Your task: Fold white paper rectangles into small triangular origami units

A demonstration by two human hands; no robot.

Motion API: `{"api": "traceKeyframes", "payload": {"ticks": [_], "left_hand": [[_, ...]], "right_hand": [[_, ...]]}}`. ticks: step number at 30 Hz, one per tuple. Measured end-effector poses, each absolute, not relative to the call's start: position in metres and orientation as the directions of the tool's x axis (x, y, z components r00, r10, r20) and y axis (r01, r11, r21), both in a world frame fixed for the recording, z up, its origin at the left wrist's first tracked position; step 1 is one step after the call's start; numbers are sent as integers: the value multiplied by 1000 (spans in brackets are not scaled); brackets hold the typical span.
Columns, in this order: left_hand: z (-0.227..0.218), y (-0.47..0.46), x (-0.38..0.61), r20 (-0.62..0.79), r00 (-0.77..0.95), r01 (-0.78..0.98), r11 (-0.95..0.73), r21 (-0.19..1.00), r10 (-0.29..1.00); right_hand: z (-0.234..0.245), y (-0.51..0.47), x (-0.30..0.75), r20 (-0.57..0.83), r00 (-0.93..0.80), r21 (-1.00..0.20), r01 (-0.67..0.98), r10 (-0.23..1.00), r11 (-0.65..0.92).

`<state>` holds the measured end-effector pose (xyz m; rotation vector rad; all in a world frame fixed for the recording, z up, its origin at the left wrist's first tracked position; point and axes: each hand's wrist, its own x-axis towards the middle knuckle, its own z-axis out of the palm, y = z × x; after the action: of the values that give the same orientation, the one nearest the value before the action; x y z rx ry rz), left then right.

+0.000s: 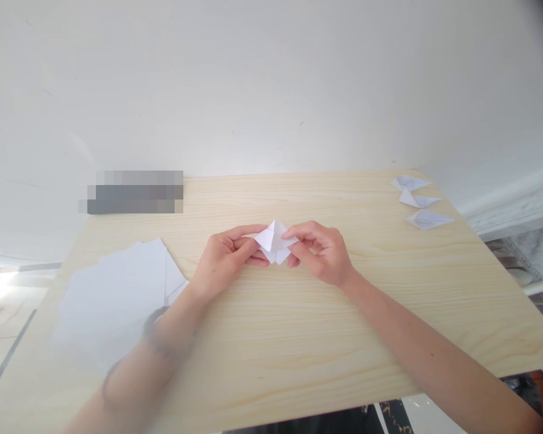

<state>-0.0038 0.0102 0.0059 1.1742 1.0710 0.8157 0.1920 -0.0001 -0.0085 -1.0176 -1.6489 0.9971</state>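
White origami piece point(273, 239) pinched by your left hand point(228, 258) and right hand point(324, 252), both angled inward over the surface point(289, 337).

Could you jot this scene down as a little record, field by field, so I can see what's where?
Surface: pale wood-grain table, white wall behind
Left hand: holds one side of a small folded paper
Right hand: holds its other side
Table's left: overlapping white sheets
Table's far right: three pointed folded pieces, one behind another
Table's far left: pixelated patch, contents hidden
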Motion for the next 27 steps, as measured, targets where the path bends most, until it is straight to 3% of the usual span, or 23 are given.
{"api": "traceKeyframes", "payload": {"ticks": [5, 8, 15, 23, 27], "left_hand": [[10, 13, -7, -219, 453, -167, 324, 931, 864], [11, 13, -6, -216, 487, -127, 313, 941, 846], [5, 14, -6, -248, 366, -79, 296, 952, 897], [5, 13, -8, -177, 345, -23, 197, 980, 922], [6, 11, -8, -110, 315, 34, 105, 994, 943]], "right_hand": [[-8, 0, 191, 289, -248, -940, 107, 925, 323], [-8, 0, 191, 303, -292, -925, 138, 907, 353], [-5, 1, 196, 318, -384, -897, 175, 867, 407], [-2, 3, 190, 86, -275, -960, 232, 958, 153], [-2, 4, 191, 69, -281, -964, 230, 957, 137]]}}
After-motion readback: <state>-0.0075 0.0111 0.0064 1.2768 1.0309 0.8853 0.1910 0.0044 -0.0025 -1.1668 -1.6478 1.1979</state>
